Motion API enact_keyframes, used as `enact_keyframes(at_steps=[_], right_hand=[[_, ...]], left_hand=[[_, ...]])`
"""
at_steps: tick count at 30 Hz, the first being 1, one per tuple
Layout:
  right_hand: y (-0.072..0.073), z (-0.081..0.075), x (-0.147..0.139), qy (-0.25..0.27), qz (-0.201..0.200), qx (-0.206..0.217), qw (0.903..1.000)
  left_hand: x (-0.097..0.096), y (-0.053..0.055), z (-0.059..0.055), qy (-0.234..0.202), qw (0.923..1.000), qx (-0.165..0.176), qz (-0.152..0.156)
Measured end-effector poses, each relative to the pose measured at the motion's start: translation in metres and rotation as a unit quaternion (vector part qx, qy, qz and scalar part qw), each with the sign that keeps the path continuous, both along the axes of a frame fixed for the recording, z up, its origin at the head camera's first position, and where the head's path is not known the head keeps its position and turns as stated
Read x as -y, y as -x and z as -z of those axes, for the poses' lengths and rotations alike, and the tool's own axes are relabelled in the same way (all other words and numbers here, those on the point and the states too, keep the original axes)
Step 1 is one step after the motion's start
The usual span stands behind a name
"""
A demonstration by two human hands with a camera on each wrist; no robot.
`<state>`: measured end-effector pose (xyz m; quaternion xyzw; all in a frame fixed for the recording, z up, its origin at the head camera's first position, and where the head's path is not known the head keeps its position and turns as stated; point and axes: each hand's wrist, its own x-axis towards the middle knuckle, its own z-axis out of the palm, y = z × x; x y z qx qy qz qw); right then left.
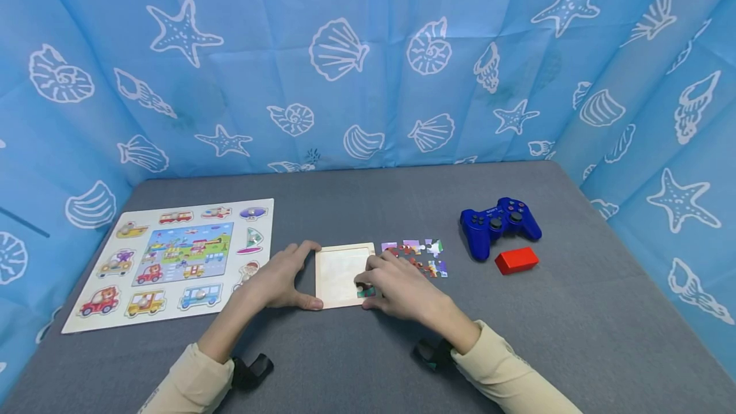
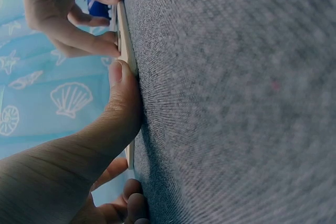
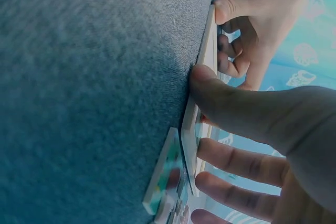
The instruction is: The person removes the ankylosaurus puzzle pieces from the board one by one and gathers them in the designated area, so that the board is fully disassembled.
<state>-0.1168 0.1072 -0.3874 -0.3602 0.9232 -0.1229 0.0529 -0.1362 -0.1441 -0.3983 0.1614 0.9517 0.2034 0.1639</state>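
Observation:
A shallow square wooden puzzle tray (image 1: 339,273) lies flat on the table, its pale base mostly bare. My left hand (image 1: 282,278) grips its left side, thumb at the near corner and fingers toward the far one. In the tray's near right corner is a dark and green jigsaw piece (image 1: 365,291). Over that piece curl the fingers of my right hand (image 1: 402,289), while its thumb (image 3: 205,80) touches the tray's near rim. Several jigsaw pieces (image 1: 411,246) lie right of the tray, partly hidden by the right hand.
To the left lies a white picture board (image 1: 132,321) with vehicle and animal shapes. A blue game controller (image 1: 499,222) and a red block (image 1: 516,260) are at the right. Behind the grey table (image 1: 356,363) hangs a blue seashell curtain (image 1: 368,101).

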Motion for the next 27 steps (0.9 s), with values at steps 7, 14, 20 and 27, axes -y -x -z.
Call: enact_keyframes(at_steps=[7,14,20,27], right_hand=[[0.0004,0.0006,0.0004,0.005,0.008,0.007,0.9999],[0.0013,0.0001,0.0006,0.017,0.005,0.002,0.9998],[0.0017,-0.0002,0.0006,0.022,0.007,0.015,0.9996],[0.0017,-0.0005,-0.0006,0.025,0.002,0.015,0.9996]], left_hand=[[-0.0004,0.0001,-0.0006,-0.002,1.0,0.004,0.0],[-0.0003,-0.0004,-0.0022,-0.004,1.0,0.003,0.001],[-0.0005,-0.0005,-0.002,-0.005,1.0,0.005,0.0],[-0.0005,-0.0009,-0.0022,-0.006,1.0,0.006,0.0]])
